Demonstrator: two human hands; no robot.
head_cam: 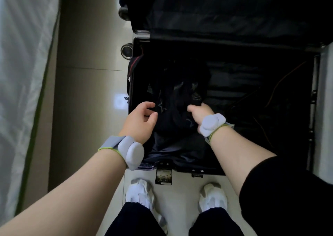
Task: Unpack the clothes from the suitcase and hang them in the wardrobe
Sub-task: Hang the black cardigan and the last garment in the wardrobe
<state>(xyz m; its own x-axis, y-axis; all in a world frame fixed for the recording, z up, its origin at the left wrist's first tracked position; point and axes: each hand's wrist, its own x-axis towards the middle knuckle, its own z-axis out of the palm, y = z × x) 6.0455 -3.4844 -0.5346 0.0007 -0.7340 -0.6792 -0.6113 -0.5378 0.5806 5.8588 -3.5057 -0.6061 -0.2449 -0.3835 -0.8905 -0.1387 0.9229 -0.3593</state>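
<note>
suitcase (225, 16) on glossy beige tiles (86, 59), white fabric (21, 64) alongside

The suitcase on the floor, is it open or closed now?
Open. The suitcase lies flat, its lid folded back away from the person, and dark clothes show inside the near half.

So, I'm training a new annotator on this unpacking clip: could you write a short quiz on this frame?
1. True or false: the suitcase lies shut on the floor.
2. What does the right hand grip? A) a hanger B) the dark garment C) a sock
3. Fill in: the person's shoes are ____ in colour.

Key: 1 false, it lies open; 2 B; 3 white.
</note>
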